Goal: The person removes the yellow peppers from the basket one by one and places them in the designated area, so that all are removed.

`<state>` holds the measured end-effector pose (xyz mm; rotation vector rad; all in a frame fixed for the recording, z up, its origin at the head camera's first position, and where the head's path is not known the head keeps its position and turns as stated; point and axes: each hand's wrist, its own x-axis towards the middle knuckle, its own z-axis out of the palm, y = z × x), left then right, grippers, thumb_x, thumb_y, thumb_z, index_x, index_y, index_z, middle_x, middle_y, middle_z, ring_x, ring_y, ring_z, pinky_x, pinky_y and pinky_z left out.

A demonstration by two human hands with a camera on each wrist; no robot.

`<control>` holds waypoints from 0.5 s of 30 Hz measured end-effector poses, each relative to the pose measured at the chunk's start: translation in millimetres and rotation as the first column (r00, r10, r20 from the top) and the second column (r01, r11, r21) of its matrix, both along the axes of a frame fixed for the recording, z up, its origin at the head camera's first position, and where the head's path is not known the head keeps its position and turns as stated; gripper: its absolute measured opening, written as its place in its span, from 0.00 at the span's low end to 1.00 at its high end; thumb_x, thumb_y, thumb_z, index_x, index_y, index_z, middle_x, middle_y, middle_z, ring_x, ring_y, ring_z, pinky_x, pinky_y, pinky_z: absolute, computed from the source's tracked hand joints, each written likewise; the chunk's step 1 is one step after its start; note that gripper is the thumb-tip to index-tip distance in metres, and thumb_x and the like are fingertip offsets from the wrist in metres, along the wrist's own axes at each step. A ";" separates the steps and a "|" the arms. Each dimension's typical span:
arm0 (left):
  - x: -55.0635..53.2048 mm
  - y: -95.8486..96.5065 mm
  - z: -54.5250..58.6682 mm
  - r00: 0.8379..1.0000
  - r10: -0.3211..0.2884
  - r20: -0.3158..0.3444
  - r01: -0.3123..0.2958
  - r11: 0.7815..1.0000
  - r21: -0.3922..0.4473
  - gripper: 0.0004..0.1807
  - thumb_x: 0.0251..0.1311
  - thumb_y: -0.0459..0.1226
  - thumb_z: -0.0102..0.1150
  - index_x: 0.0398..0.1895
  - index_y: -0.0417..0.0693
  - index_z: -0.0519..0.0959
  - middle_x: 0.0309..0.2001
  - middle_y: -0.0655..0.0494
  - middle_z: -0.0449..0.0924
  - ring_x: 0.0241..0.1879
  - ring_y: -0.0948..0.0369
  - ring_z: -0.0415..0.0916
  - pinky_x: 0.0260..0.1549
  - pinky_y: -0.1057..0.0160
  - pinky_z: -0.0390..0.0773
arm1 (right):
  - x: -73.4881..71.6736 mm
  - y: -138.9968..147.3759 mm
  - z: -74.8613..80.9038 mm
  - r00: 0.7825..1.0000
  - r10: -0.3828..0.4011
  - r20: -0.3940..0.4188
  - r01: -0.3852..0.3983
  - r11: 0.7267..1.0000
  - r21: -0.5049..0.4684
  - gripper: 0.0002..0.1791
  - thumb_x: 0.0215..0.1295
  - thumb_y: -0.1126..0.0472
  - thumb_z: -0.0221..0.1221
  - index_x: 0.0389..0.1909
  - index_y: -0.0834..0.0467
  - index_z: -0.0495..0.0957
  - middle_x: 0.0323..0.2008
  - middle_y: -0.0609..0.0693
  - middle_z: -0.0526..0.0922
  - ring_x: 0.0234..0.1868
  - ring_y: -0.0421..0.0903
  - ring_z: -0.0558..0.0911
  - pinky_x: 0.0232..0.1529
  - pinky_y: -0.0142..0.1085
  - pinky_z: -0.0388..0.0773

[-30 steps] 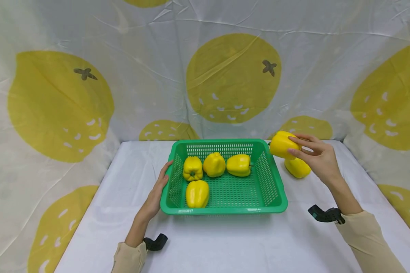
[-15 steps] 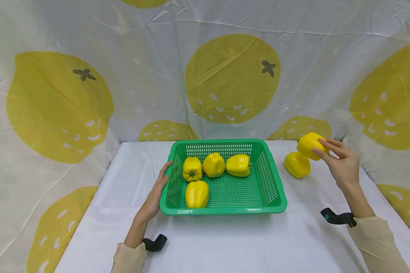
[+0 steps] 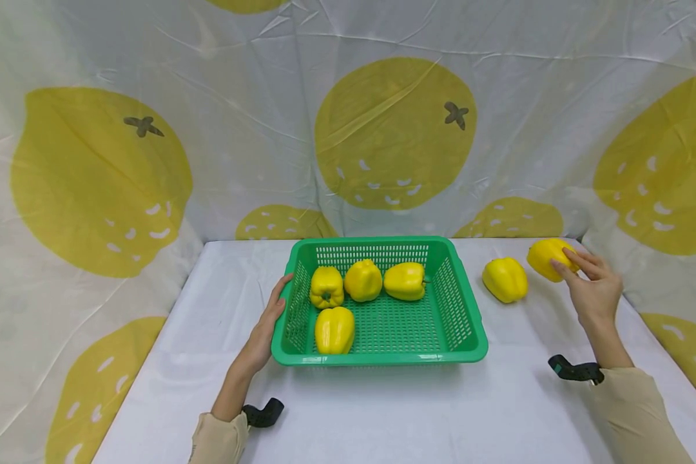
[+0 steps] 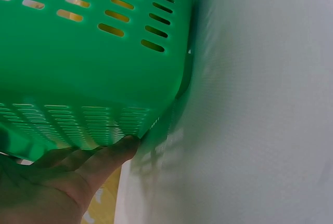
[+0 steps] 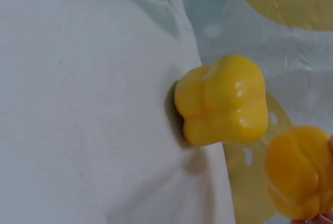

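My left hand (image 3: 265, 328) lies against the left outer side of a green plastic basket (image 3: 383, 359). In the left wrist view its thumb (image 4: 112, 160) extends along the slotted wall (image 4: 93, 73). At the far right, my right hand (image 3: 599, 290) holds a yellow bell pepper (image 3: 545, 259) between thumb and fingertips, close over the white cloth. In the right wrist view this held pepper (image 5: 299, 174) is at the lower right, with only bits of fingers showing. A second yellow bell pepper (image 3: 505, 280) lies on the cloth between the basket and my right hand.
Inside the basket are several yellow bell peppers: one at the front left (image 3: 334, 330), one at the back left (image 3: 327, 287), one mid-back (image 3: 363, 281) and one further right (image 3: 405, 281). A lemon-print curtain (image 3: 255, 129) hangs behind and at both sides of the white-covered table (image 3: 412, 412).
My right hand has carried its bell pepper from beside the basket's right rim to the right, past the other pepper, then lowered it towards the cloth. The left hand and basket stay put.
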<state>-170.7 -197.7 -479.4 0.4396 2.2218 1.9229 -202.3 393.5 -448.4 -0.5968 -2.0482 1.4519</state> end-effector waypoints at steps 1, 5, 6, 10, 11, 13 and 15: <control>0.0 0.1 0.1 1.000 0.000 0.001 0.000 1.000 -0.001 0.28 0.84 0.52 0.19 0.84 0.73 0.42 0.85 0.57 0.37 0.78 0.48 0.48 0.61 0.75 0.64 | -0.6 1.0 -2.4 1.000 -0.007 0.010 0.007 1.000 0.003 0.23 0.63 0.58 0.73 0.59 0.56 0.83 0.42 0.24 0.77 0.53 0.27 0.72 0.61 0.20 0.71; 0.2 0.6 0.7 1.000 0.003 0.005 -0.003 1.000 0.001 0.28 0.84 0.53 0.19 0.84 0.73 0.42 0.85 0.58 0.36 0.79 0.49 0.45 0.62 0.77 0.61 | -2.3 3.4 -10.1 0.998 -0.025 0.049 0.026 0.999 -0.021 0.24 0.63 0.56 0.73 0.59 0.54 0.83 0.39 0.22 0.77 0.50 0.25 0.71 0.72 0.34 0.65; 0.3 0.7 0.8 1.000 0.004 0.007 -0.004 1.000 0.001 0.28 0.84 0.53 0.19 0.84 0.73 0.42 0.85 0.58 0.36 0.79 0.49 0.45 0.62 0.77 0.61 | -2.7 3.9 -11.6 0.998 -0.030 0.061 0.032 0.999 -0.026 0.24 0.62 0.55 0.73 0.59 0.54 0.83 0.39 0.22 0.77 0.50 0.25 0.71 0.73 0.35 0.64; 0.6 1.1 1.1 1.000 0.011 0.014 -0.011 1.000 -0.007 0.28 0.84 0.53 0.19 0.83 0.74 0.42 0.85 0.58 0.36 0.80 0.50 0.44 0.63 0.77 0.60 | -3.4 4.9 -17.4 0.992 -0.033 0.122 0.037 0.999 -0.025 0.25 0.63 0.52 0.72 0.60 0.52 0.82 0.38 0.21 0.76 0.50 0.24 0.71 0.76 0.37 0.63; 0.6 1.1 1.3 1.000 0.013 0.016 -0.012 1.000 -0.011 0.28 0.84 0.53 0.19 0.83 0.74 0.42 0.85 0.58 0.36 0.80 0.50 0.44 0.64 0.75 0.60 | -3.4 5.0 -18.8 0.990 -0.032 0.137 0.036 0.999 -0.023 0.26 0.63 0.51 0.72 0.61 0.52 0.82 0.38 0.21 0.75 0.50 0.25 0.70 0.76 0.37 0.63; 0.6 1.4 1.5 1.000 0.020 0.018 -0.020 1.000 -0.020 0.28 0.84 0.53 0.19 0.83 0.74 0.42 0.85 0.58 0.37 0.80 0.50 0.44 0.67 0.68 0.59 | -3.3 5.0 -21.3 0.986 -0.033 0.162 0.035 0.999 -0.013 0.26 0.63 0.50 0.72 0.61 0.52 0.82 0.39 0.21 0.74 0.50 0.25 0.70 0.76 0.37 0.63; 0.5 1.6 1.6 0.999 0.027 0.017 -0.026 0.999 -0.026 0.28 0.84 0.54 0.19 0.83 0.74 0.43 0.85 0.58 0.37 0.80 0.50 0.44 0.71 0.58 0.56 | -3.4 4.5 -23.4 0.984 -0.032 0.173 0.035 0.999 -0.017 0.27 0.63 0.49 0.72 0.61 0.53 0.82 0.39 0.21 0.74 0.50 0.25 0.70 0.76 0.37 0.63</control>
